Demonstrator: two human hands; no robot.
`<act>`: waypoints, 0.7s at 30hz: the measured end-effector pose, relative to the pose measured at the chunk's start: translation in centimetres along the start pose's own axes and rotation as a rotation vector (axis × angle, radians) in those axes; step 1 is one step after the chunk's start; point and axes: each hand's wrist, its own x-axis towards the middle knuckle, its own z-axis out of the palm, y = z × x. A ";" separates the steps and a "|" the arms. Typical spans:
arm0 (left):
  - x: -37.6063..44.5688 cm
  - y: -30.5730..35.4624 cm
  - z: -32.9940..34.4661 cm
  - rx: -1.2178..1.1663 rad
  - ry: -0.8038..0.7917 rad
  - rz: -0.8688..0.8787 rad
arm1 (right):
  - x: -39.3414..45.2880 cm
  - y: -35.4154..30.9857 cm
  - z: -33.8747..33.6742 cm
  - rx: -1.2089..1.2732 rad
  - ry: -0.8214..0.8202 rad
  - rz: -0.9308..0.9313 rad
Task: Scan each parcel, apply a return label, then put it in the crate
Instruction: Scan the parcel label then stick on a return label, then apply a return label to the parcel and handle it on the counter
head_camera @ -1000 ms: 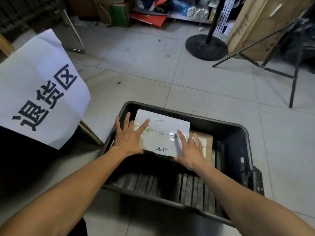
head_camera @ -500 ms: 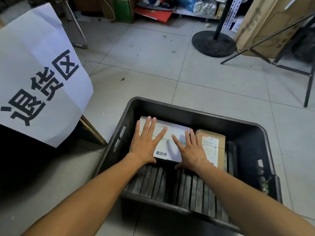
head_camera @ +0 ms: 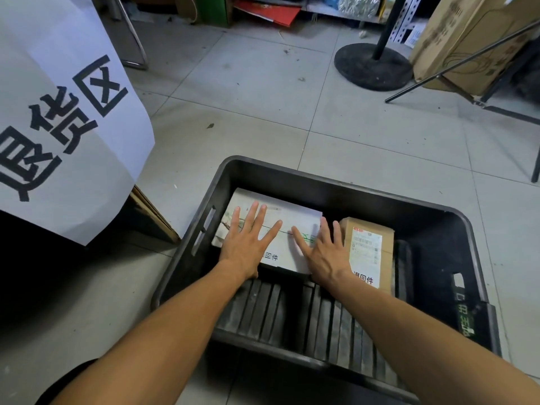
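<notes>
**Inspector:** You are reaching both arms down into the black crate (head_camera: 330, 182) standing on the tiled floor (head_camera: 263, 112). Your left hand (head_camera: 248, 244) is lying flat on the white parcel (head_camera: 295, 220), fingers straight and spread, gripping nothing. Your right hand (head_camera: 323, 252) is pressing on the same parcel's right part, fingers likewise extended and slightly splayed.

**Operator:** And where is the parcel sitting?

**Inspector:** It is lying in the far left part of the crate, close to the far wall and the left wall. Its return label (head_camera: 270, 257) is showing between your two wrists, partly covered by your left hand. Just beside it on the right, a brown cardboard parcel (head_camera: 368, 229) is lying in the crate too, carrying a printed shipping label (head_camera: 365, 247) and a return label of its own below that. I cannot tell whether the two parcels are touching. The near half of the crate is showing its slatted bottom (head_camera: 292, 311).

**Operator:** Anything around the crate?

**Inspector:** A white paper sign (head_camera: 58, 127) with large black characters is hanging at your left. A round black stand base (head_camera: 371, 65) and a big cardboard box (head_camera: 467, 39) are standing well apart, at the far right.
</notes>
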 end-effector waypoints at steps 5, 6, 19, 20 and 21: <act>-0.4 -0.9 -0.3 -0.023 -0.018 -0.031 | 0.4 -0.9 -1.0 0.008 -0.029 0.024; -0.7 -1.1 -0.9 -0.047 -0.028 -0.050 | 0.0 -0.8 -1.5 0.019 -0.033 0.046; -20.6 -11.3 -33.7 -0.314 0.024 -0.168 | -22.6 8.1 -34.6 0.254 0.072 0.179; -22.8 -12.3 -37.2 -0.314 0.041 -0.161 | -25.0 8.8 -38.3 0.255 0.063 0.187; -24.8 -13.5 -40.7 -0.323 0.050 -0.150 | -27.3 9.6 -41.9 0.260 0.053 0.188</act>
